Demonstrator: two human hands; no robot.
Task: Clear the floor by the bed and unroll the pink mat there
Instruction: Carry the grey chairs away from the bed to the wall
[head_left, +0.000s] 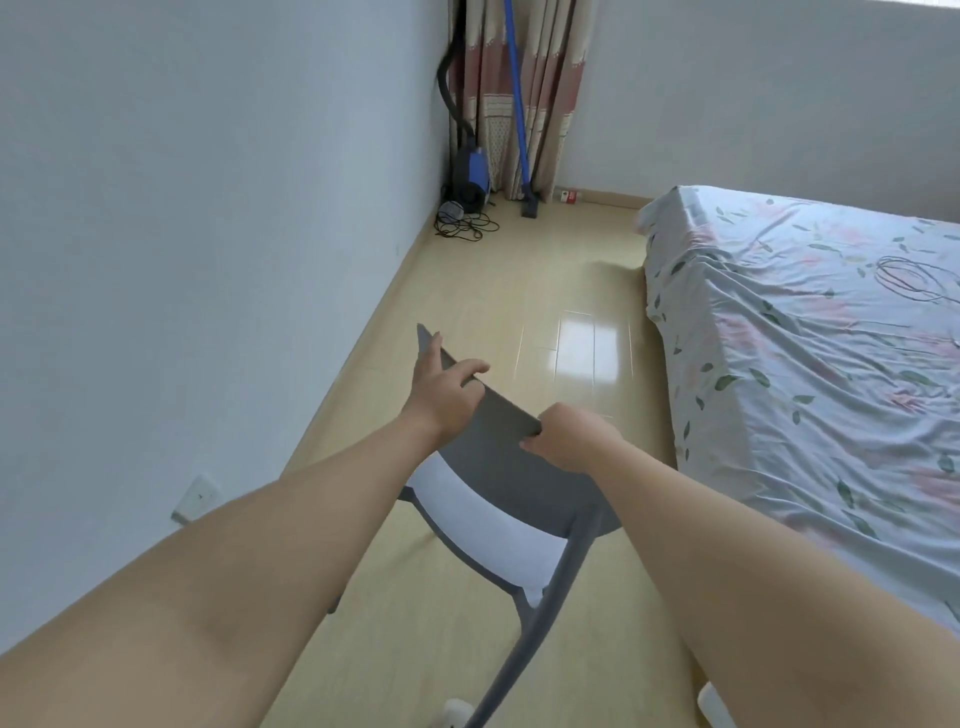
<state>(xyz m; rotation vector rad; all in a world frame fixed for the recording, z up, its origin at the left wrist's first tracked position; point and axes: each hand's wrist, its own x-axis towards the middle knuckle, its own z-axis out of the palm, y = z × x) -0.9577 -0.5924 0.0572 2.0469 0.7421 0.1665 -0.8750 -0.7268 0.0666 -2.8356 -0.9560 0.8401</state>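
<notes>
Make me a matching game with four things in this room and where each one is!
Things:
1. chair
2. vacuum cleaner
3. wall socket
4. bed

Places:
A. in the far corner, beside the curtain
B. low on the left wall
C. gripped at its back by the left hand and the right hand
D. along the right side of the floor

Pairs: 1-C, 2-A, 3-B, 4-D
</notes>
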